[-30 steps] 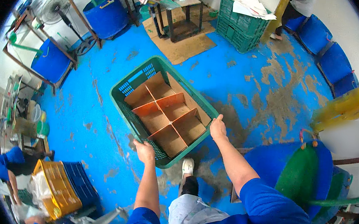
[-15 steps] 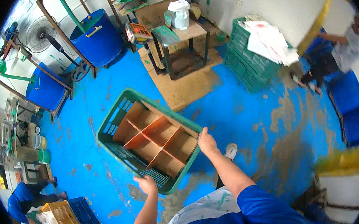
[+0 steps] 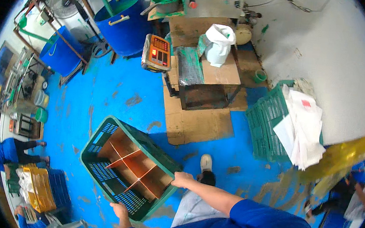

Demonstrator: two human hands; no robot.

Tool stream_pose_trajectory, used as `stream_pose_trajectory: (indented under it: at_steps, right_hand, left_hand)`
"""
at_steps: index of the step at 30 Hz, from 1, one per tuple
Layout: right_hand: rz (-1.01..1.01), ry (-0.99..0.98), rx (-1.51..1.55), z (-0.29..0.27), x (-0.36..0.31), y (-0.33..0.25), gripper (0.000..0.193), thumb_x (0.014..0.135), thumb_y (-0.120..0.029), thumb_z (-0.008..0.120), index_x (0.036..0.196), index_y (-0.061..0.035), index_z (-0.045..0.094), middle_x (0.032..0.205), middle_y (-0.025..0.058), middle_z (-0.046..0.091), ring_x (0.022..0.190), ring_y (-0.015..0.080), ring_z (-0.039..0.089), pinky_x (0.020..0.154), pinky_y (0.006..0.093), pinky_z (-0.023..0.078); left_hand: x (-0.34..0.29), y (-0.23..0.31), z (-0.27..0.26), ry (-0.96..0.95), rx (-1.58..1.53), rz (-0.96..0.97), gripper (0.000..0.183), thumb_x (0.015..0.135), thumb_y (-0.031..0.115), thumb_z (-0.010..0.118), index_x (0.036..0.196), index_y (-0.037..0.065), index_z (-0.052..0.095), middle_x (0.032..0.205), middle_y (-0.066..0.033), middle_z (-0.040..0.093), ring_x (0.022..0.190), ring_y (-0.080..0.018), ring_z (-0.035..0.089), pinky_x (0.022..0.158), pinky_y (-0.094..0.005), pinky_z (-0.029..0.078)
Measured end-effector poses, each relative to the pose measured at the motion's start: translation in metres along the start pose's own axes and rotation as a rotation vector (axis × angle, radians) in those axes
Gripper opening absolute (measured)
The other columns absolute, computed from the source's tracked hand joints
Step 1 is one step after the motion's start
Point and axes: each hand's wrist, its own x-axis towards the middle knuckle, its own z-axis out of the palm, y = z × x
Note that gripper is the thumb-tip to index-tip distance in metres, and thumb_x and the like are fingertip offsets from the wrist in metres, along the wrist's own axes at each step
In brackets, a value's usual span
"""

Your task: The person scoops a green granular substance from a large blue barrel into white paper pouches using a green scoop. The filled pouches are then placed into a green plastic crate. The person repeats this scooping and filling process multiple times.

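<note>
I carry a green plastic crate (image 3: 145, 143) above the blue floor, tilted so its inside faces me. Crossed orange-brown dividers (image 3: 137, 178) split its inside into several compartments, and no goods show in them. My right hand (image 3: 182, 180) is closed around the rim at the crate's right end. My left hand (image 3: 119, 210) grips the near edge at the lower left; its fingertips are partly hidden by the rim.
Ahead stands a small table (image 3: 223, 74) with a white bag (image 3: 220, 41), beside a scale (image 3: 157, 53). Stacked green crates (image 3: 269, 117) hold white sheets (image 3: 301, 124). Blue barrels (image 3: 122, 28) are far left. Co-workers (image 3: 9, 153) are at left and right; a yellow strip curtain (image 3: 339, 158) hangs right.
I have turned right and stepped forward; the table, scale and stacked crates now appear nearer. The crate stays in both hands, and one of my feet is further forward.
</note>
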Motion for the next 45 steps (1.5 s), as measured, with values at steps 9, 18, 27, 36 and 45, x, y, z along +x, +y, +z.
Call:
stream_pose_trajectory:
  at_steps: [9,18,27,36,45]
  right_hand:
    - [-0.038,-0.159,-0.184,-0.011,0.015,0.079,0.059,0.075,-0.046,0.055,0.116,-0.0039,0.047,0.093,0.0203,0.063,0.089,0.0362,0.060,0.077,0.0482,0.046]
    - [-0.251,0.519,0.417,-0.391,0.061,0.211,0.021,0.084,-0.020,0.052,0.079,-0.0017,0.059,0.072,0.0125,0.060,0.068,0.0238,0.059,0.062,0.0382,0.047]
    - [-0.145,0.474,0.141,-0.759,0.174,0.198,0.020,0.079,-0.019,0.057,0.075,-0.0003,0.063,0.074,0.0064,0.062,0.066,0.0172,0.056,0.062,0.0332,0.043]
    - [-0.358,0.102,0.203,-0.760,0.126,0.134,0.025,0.081,-0.025,0.063,0.085,-0.0006,0.062,0.077,0.0028,0.062,0.068,0.0100,0.057,0.059,0.0289,0.045]
    - [-0.708,0.807,-0.191,-0.635,0.012,0.121,0.015,0.076,-0.008,0.058,0.079,0.0032,0.049,0.079,0.0171,0.053,0.073,0.0328,0.053,0.065,0.0374,0.042]
  left_hand:
    - [-0.074,0.005,0.012,-0.170,-0.013,0.015,0.049,0.076,0.021,0.066,0.111,-0.001,0.039,0.100,-0.0256,0.058,0.093,-0.0417,0.056,0.079,-0.0445,0.045]
    - [-0.075,0.223,-0.066,0.060,-0.249,0.176,0.023,0.081,0.021,0.061,0.090,0.001,0.055,0.082,-0.0164,0.062,0.079,-0.0336,0.059,0.070,-0.0421,0.046]
    - [-0.199,0.739,0.016,-1.013,-1.269,0.303,0.035,0.083,0.019,0.062,0.109,-0.003,0.053,0.094,-0.0104,0.060,0.078,-0.0185,0.060,0.074,-0.0308,0.049]
    - [-0.267,0.834,0.025,-1.073,-1.517,0.314,0.028,0.075,0.015,0.067,0.101,0.008,0.059,0.094,-0.0075,0.062,0.079,-0.0210,0.060,0.070,-0.0337,0.049]
    - [-0.244,0.732,-0.016,-0.703,-1.444,0.063,0.016,0.073,0.005,0.056,0.088,-0.001,0.059,0.088,-0.0113,0.063,0.083,-0.0205,0.060,0.070,-0.0332,0.048]
